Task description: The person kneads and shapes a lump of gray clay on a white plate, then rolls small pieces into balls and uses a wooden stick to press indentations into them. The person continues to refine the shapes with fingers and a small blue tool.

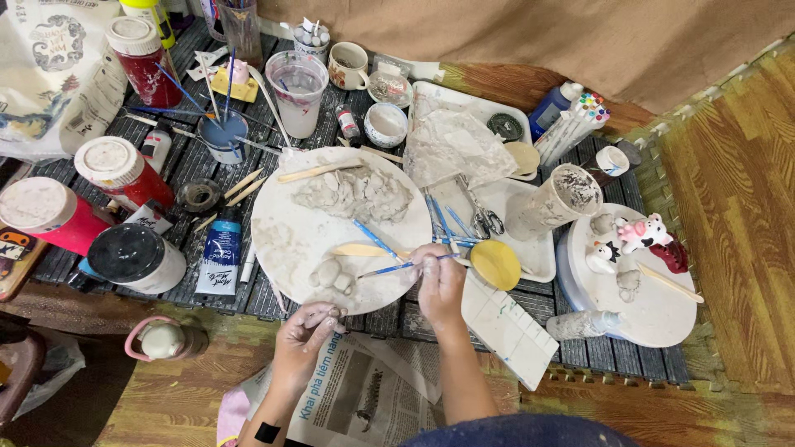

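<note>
Cluttered mat, clay on round board (281, 223); right hand (439, 277) gripping brush (397, 266), left hand (310, 327) seemingly pinching clay.

Bare forearms, clay-smeared fingers (319, 317) — black wristband (267, 432)

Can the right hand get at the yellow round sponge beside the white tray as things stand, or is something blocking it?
Probably yes. The yellow round sponge lies just right of the right hand, with nothing between them. However, that hand already has a thin blue-handled brush in its grip, so it would likely need to put it down first.
</note>
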